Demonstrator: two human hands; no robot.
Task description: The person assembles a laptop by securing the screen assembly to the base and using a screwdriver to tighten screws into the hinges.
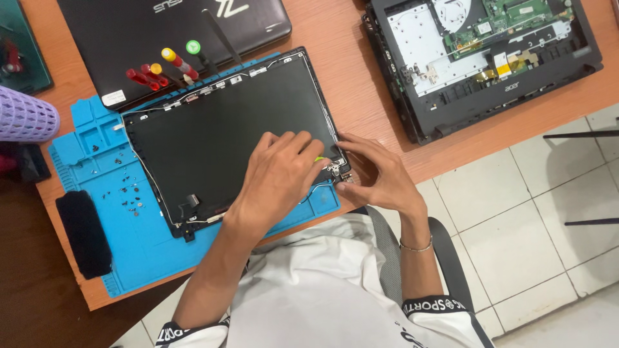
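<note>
A black laptop lid panel point(219, 129) lies inside-up on a blue work mat point(122, 238), with thin cables along its edges. My left hand point(280, 174) rests on the panel's near right corner, fingers curled over a small tool with a yellow-green tip point(319, 159). My right hand point(377, 174) touches the same corner from the right, fingertips at the metal hinge bracket point(335, 169). What the left hand grips is mostly hidden under its fingers.
Several small screws point(129, 193) lie scattered on the mat's left side. Screwdrivers with red, yellow and green handles point(164, 67) lie on a closed black laptop point(129, 32) behind. An opened laptop base point(483, 58) sits at the right. A black pad point(84, 232) sits left.
</note>
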